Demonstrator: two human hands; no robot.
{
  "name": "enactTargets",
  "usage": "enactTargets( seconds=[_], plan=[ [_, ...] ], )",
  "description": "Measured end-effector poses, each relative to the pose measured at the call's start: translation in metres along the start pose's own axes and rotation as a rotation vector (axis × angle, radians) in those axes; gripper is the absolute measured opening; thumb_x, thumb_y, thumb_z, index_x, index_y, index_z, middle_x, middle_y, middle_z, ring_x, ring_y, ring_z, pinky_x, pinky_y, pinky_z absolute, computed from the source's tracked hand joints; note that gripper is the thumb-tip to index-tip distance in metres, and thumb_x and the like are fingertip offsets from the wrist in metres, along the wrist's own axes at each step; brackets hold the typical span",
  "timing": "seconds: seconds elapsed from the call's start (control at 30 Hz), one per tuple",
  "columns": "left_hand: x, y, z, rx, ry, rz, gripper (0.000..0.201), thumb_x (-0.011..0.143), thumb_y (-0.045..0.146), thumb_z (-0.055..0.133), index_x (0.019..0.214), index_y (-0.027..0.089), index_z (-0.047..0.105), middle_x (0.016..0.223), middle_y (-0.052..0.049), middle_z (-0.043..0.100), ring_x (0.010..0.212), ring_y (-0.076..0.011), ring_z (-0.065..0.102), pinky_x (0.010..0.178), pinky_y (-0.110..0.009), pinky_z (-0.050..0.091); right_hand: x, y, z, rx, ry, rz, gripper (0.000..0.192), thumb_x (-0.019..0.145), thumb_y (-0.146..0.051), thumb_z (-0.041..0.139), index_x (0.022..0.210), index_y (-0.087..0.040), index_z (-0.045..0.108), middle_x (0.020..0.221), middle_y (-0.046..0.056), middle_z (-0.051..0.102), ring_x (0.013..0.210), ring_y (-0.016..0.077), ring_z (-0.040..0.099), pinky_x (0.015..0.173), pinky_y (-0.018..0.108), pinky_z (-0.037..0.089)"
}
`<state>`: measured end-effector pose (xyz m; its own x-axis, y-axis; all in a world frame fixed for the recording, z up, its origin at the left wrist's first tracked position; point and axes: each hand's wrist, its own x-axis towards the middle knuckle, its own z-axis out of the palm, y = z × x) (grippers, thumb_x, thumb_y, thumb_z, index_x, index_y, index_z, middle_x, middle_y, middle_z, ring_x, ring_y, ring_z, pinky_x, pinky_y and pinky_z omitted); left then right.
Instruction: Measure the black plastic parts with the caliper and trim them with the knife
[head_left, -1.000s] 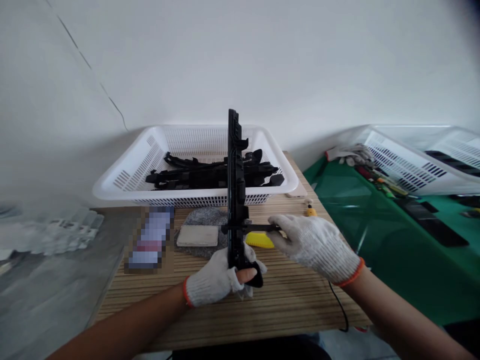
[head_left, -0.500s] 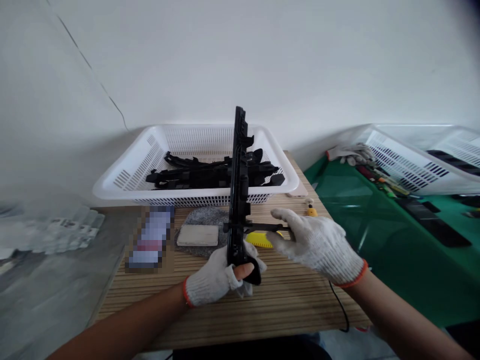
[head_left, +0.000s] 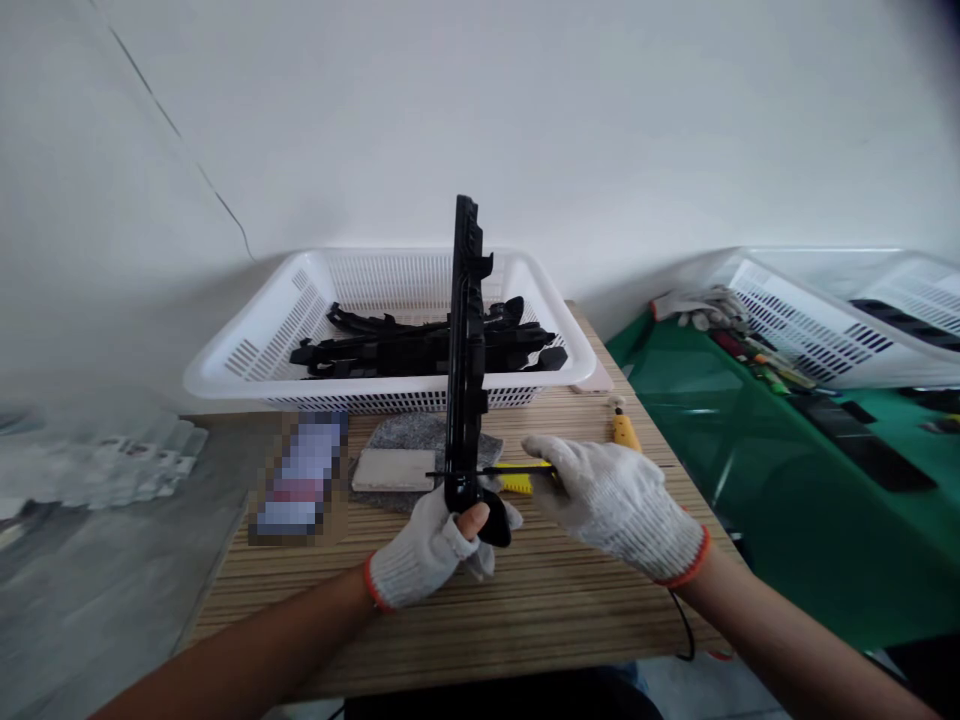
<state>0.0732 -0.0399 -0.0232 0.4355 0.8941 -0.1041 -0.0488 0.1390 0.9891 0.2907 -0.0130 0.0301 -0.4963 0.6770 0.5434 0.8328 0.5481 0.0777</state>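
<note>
Above striped table [head_left: 570,625], before white basket [head_left: 360,390], long black part [head_left: 466,340] held near upright; left hand [head_left: 431,560] closed round its lower end, presumably steadying it; right hand [head_left: 607,500], partly curled, grips thin dark tool [head_left: 525,469] crossing part (exact contact unclear); upright pose likely bares edge.

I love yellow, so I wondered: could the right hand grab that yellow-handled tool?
Probably yes: the yellow-handled tool sits just beyond the right hand, with nothing seen on it, but the hand holds a thin dark tool.
</note>
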Motion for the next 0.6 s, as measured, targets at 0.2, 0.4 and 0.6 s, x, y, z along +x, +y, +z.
enactTargets(
  seconds=[0.2, 0.4, 0.6],
  plan=[
    [0.000, 0.007, 0.001, 0.012, -0.033, -0.027, 0.067, 0.086, 0.075, 0.059, 0.098, 0.011, 0.076, 0.082, -0.012, 0.076, 0.053, -0.0144, 0.063, 0.048, -0.026, 0.054, 0.001, -0.001, 0.002, 0.035, -0.065, -0.042, 0.030, 0.091, -0.020, 0.045, 0.097, -0.018, 0.074, 0.069, 0.002, 0.076, 0.049, 0.0174, 0.066, 0.047, 0.033, 0.024],
    [0.001, 0.010, 0.000, 0.088, -0.031, -0.020, 0.072, 0.085, 0.079, 0.055, 0.093, 0.011, 0.077, 0.069, -0.009, 0.071, 0.059, -0.0174, 0.063, 0.058, -0.029, 0.055, -0.004, 0.001, 0.002, 0.039, -0.291, 0.097, 0.029, 0.087, -0.035, 0.057, 0.067, -0.021, 0.071, 0.058, 0.003, 0.071, 0.048, 0.0177, 0.061, 0.050, 0.033, 0.015],
    [0.000, 0.007, 0.000, 0.089, -0.039, 0.030, 0.060, 0.089, 0.070, 0.059, 0.098, 0.013, 0.077, 0.084, -0.010, 0.074, 0.067, -0.0179, 0.064, 0.064, -0.030, 0.056, -0.001, 0.011, -0.012, 0.140, -0.348, 0.234, 0.034, 0.091, -0.042, 0.053, 0.073, -0.021, 0.074, 0.065, 0.005, 0.074, 0.056, 0.0210, 0.067, 0.049, 0.030, 0.026]
  ],
)
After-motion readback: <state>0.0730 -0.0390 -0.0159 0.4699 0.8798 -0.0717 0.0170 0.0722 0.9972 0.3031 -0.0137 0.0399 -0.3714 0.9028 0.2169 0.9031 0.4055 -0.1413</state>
